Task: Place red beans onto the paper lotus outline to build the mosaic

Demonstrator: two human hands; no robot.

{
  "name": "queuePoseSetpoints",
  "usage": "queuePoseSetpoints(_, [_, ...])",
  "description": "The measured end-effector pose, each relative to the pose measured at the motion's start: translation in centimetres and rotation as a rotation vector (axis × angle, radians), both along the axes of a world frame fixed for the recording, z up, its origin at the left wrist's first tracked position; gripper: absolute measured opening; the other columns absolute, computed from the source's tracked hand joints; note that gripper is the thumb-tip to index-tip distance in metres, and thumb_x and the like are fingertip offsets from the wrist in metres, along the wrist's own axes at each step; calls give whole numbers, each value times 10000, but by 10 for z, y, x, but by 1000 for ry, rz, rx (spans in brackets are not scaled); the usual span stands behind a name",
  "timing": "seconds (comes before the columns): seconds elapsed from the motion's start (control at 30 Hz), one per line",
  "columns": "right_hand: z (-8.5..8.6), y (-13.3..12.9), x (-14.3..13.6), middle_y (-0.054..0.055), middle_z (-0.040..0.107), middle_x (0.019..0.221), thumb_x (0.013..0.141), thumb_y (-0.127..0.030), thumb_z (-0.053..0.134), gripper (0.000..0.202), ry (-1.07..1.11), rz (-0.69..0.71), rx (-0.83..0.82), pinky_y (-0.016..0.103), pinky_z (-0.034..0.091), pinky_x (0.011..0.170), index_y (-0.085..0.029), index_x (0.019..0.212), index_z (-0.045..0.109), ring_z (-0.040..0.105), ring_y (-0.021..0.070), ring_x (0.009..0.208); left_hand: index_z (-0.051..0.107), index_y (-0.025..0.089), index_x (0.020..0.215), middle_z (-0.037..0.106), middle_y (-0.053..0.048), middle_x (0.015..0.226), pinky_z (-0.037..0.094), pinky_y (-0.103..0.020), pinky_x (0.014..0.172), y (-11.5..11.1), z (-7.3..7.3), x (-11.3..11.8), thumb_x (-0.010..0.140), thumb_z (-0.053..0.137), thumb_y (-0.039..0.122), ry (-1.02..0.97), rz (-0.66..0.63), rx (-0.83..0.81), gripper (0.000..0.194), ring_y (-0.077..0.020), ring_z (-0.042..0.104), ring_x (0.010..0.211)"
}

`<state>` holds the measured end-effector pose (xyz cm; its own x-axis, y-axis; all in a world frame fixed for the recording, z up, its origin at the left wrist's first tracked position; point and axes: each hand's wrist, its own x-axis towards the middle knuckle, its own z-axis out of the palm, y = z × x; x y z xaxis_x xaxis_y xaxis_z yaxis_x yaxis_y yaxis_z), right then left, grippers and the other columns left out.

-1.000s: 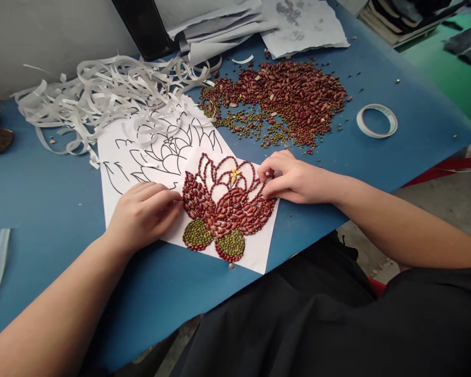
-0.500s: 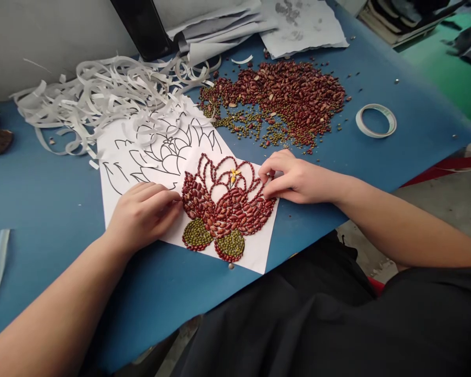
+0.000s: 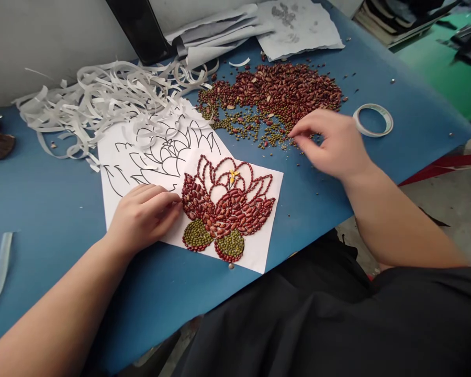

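Bean flower [image 3: 235,209] lies on a white sheet [image 3: 257,254] at the table's [image 3: 204,285] near edge, overlapping a line drawing [image 3: 120,167]. My left grip [image 3: 143,217] rests just beside the flower's left side, fingers curled; cannot tell whether it holds anything. My right grip [image 3: 333,144] is at the near edge of the bean pile [image 3: 294,86], thumb and forefinger narrowed; cannot tell whether a bean sits between. Tape roll [image 3: 389,123]: just beyond that hand.
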<state>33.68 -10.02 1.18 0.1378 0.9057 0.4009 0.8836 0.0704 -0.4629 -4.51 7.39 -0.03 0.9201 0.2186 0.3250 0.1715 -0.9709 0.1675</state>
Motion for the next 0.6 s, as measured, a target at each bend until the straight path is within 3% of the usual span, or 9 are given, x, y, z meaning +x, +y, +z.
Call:
queuePoseSetpoints(0.07, [1,-2,12,90,739,985,945,-211,584,175,-11,-165,23,445,504,850,-257,919,751,655,257,899,635,240,935,647,-5,755,500,-336,679,-1,0,0,987,569,205,3,11,-14,91,-169,579,677])
queuePoseSetpoints(0.13, [-2,-3,18,87,737,944,910,-200,606,152,-29,-202,-8,468,518,841,-248,879,747,664,268,864,630,242,941,646,-10,765,500,-338,681,-1,1,0,989,566,200,2,7,-15,90,-172,577,685])
queuePoseSetpoints(0.3, [-10,4,12,108,728,1011,917,-245,613,141,-66,-99,-118,512,520,882,-242,910,753,669,309,932,634,212,938,628,-12,744,486,-334,669,-1,1,0,970,589,163,-7,-28,-8,73,-171,566,669])
queuePoseSetpoints(0.6, [-23,19,12,106,703,978,935,-255,591,185,-113,-61,-57,488,531,860,-231,899,770,651,293,921,649,211,916,633,-8,726,477,-330,661,0,-1,1,976,586,192,-17,-19,-13,89,-171,570,651])
